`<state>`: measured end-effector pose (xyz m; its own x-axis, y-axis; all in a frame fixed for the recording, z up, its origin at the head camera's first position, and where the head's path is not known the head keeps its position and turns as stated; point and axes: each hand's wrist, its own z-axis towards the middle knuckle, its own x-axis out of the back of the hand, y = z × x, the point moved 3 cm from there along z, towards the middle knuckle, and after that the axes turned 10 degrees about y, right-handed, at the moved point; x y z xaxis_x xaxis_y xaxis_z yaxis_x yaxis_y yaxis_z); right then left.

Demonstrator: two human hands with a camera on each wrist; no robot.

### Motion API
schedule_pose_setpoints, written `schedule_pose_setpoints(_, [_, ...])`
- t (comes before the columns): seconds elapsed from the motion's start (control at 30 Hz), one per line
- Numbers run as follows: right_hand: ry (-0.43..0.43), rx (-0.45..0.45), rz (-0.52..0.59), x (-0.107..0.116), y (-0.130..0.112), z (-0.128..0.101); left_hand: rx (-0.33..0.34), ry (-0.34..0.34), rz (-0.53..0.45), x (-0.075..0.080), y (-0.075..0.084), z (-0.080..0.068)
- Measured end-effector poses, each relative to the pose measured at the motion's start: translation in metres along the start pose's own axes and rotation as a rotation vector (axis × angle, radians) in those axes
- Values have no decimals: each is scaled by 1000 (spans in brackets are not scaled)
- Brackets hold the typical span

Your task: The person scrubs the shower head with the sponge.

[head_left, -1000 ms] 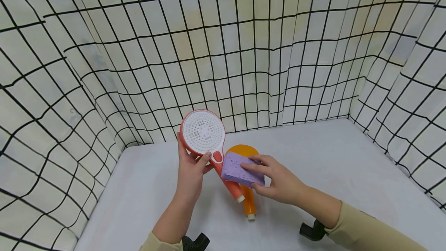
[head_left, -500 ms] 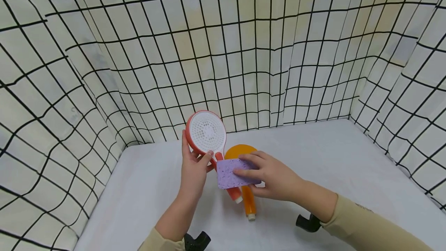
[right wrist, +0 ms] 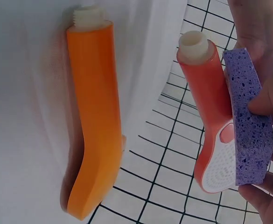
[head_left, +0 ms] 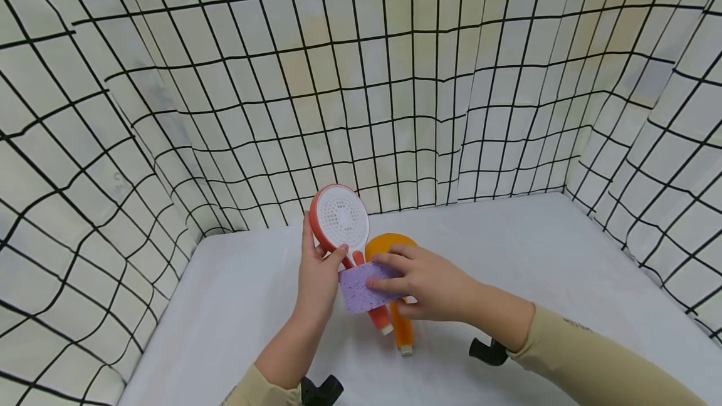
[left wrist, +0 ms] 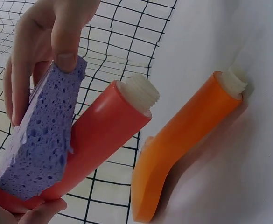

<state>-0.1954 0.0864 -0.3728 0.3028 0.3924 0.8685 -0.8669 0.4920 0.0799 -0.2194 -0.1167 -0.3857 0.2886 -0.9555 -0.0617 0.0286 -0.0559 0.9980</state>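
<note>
My left hand [head_left: 318, 277] grips a red shower head [head_left: 342, 218] near its neck, with the white spray plate tilted toward the head camera. In my right hand [head_left: 420, 281] is a purple sponge [head_left: 358, 290], pinched between thumb and fingers. The sponge [left wrist: 45, 135] lies against the red handle [left wrist: 106, 133] in the left wrist view and covers part of it. An orange shower head [head_left: 403, 327] lies on the white surface behind and below, partly hidden by the sponge and right hand. Its threaded end [right wrist: 88, 17] shows in the right wrist view.
A white-covered table [head_left: 507, 243] lies under the hands. Pale walls with a black grid [head_left: 395, 93] stand at the back and both sides. Black wrist-mounted pieces [head_left: 489, 351] show by both sleeves.
My right hand has moved left and slightly down, bringing the sponge across the red shower head's handle. The left hand has shifted right and turned the shower head a little.
</note>
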Motion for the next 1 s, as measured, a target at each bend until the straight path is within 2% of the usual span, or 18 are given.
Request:
schedule_pose_setpoints(0.27, [-57, 57, 21, -4, -10, -18, -3, 44, -21, 7, 0, 3])
schedule_pose_setpoints(0.47, [-63, 65, 48, -7, -17, -32, 5, 70, -59, 14, 1, 5])
schedule_pose_setpoints(0.57, [-26, 50, 68, -4, -19, -35, 2, 74, -85, 16, 1, 6])
schedule_pose_setpoints(0.67, [53, 37, 93, 1, -20, -38, 8, 72, -99, 18, -1, 6])
schedule_pose_setpoints(0.83, [188, -1, 133, 10, -12, -45, -8, 75, -63, 20, -7, 7])
schedule_pose_setpoints(0.9, [213, -35, 153, 12, -7, -47, -8, 87, -50, 21, -10, 7])
schedule_pose_setpoints(1.0, [219, -104, 185, 12, 2, -51, -2, 106, -91, 23, -15, 8])
